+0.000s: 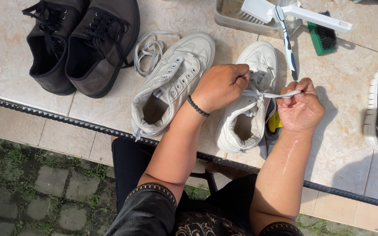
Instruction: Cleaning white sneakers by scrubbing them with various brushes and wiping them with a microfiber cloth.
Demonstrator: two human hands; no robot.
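Your left hand (pixel 221 87) is pinching the lace (pixel 276 94) at the eyelets of the right white sneaker (pixel 250 100); your right hand (pixel 300 109) is pulling the lace end sideways, taut. The unlaced white sneaker (pixel 173 83) is lying just beside, its loose lace (pixel 150 50) near two dark shoes (pixel 82 43). A toothbrush (pixel 287 41) is resting above.

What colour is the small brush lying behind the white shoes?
The small brush has a green body with black bristles; the head view shows it at top right.

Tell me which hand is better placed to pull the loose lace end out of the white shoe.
Right hand, probably: it already pinches the free end of the lace, stretched taut sideways. The left hand sits over the eyelets of the white shoe.
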